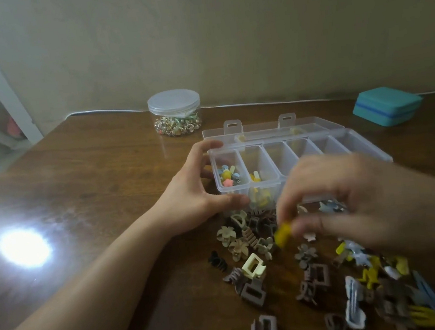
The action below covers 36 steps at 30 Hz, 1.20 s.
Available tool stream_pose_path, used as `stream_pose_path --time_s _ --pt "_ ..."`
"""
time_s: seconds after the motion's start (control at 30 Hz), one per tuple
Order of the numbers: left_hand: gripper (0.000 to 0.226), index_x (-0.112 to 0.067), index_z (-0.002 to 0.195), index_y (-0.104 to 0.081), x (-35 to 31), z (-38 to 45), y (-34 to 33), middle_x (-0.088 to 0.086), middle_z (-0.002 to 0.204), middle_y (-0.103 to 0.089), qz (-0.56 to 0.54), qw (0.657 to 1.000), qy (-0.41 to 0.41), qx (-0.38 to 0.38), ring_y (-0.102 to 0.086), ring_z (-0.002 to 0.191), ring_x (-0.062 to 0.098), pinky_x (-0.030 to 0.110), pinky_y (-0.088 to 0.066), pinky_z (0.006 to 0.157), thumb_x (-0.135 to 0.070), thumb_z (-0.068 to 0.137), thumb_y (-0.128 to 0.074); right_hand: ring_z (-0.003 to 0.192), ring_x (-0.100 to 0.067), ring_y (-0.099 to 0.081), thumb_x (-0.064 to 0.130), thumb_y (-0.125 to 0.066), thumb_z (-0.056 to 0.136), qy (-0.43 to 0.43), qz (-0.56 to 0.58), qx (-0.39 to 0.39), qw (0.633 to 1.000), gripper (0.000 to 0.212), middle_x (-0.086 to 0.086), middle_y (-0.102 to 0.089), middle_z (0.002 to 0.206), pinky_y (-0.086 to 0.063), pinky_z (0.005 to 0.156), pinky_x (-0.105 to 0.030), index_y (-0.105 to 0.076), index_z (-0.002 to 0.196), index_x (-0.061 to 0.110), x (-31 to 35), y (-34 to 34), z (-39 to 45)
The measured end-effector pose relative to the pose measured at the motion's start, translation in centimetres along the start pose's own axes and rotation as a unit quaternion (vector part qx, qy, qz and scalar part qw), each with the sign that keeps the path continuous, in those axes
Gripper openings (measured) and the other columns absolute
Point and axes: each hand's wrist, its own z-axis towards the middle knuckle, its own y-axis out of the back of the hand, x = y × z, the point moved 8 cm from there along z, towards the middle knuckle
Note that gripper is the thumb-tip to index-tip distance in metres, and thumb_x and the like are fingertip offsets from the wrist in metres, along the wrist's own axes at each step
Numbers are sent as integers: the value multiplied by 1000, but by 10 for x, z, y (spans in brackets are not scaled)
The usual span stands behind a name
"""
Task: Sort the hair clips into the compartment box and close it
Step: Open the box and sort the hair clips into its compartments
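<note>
Right hand (352,203) pinches yellow clip (283,235) | compartment box (289,180) lies just beyond fingertips | left hand (195,192), fingers spread, braces box's left end.

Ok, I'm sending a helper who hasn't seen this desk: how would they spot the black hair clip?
Start at the clear compartment box on the wooden table, then drop to the loose pile of hair clips in front of it. At the pile's left edge lies the black claw clip, just left of the cream flower clips. It is the only black one among beige, brown and yellow neighbours.
</note>
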Motion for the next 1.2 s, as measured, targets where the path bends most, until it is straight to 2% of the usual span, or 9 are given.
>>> stream_pose_path --time_s 0.1,0.17,0.3,0.4,0.5,0.63,0.83,1.07,1.2 --pt "99 -46 136 -33 0 0 0 -18 129 -55 -6 1000 0 4 -58 114 1 29 -50 97 -58 51 -82 93 3 -53 37 -63 82 -80 44 -246 965 7 23 -61 86 -39 74 -14 -64 87 41 -31 43 0" --pt "100 -45 136 -34 -1 0 -1 -21 127 -56 -10 1000 -1 3 -57 113 -3 22 -48 93 -58 50 -82 93 -1 -52 35 -66 83 -110 3 -310 944 5 23 -61 87 -42 79 -20 -65 87 37 -41 41 5" --pt "100 -43 136 -35 -1 1 -1 -19 127 -58 -18 1000 -5 4 -58 112 -2 15 -48 87 -57 50 -83 106 -11 -52 45 -60 85 -118 -75 -283 949 20 17 -64 99 -43 93 -43 -69 93 29 -47 26 9" --pt "99 -44 136 -35 -1 1 -1 -16 132 -56 -19 1000 -5 8 -59 112 0 12 -49 83 -56 51 -83 97 -6 -56 41 -63 85 -93 -62 -288 951 17 17 -66 96 -47 83 -26 -68 97 30 -33 39 -1" --pt "99 -44 136 -36 -1 0 -1 -15 132 -56 -17 1000 -10 5 -59 113 2 13 -49 83 -58 50 -83 87 1 -58 46 -60 79 -61 -33 -148 987 15 23 -63 83 -44 66 -11 -64 92 42 -15 46 -15" --pt "101 -43 137 -35 -2 1 0 -16 132 -55 -17 1000 -9 3 -59 112 1 15 -48 84 -59 48 -82 86 6 -59 69 -48 77 -14 -161 21 987 34 30 -61 90 -51 69 -21 -55 105 50 -1 11 -47" --pt "102 -44 136 -35 -2 0 0 -16 132 -55 -20 1000 -7 0 -59 112 -1 18 -49 89 -59 47 -82 92 -15 -63 54 -62 82 99 -233 -44 966 17 19 -64 92 -51 76 -41 -67 88 38 -1 -39 -83" --pt "101 -47 136 -34 -3 0 0 -22 130 -53 -21 1000 -7 7 -57 109 -7 9 -47 80 -58 49 -83 88 -14 -61 19 -51 98 158 -214 -137 954 22 9 -66 87 -46 87 -37 -72 95 25 -6 -39 -79" --pt "95 -48 134 -34 -2 1 0 -20 130 -54 -18 1000 -7 6 -58 111 -3 17 -50 87 -49 55 -86 89 -14 -59 10 -59 86 149 -100 -171 969 21 7 -66 87 -49 77 -36 -72 99 20 -3 -12 -60"
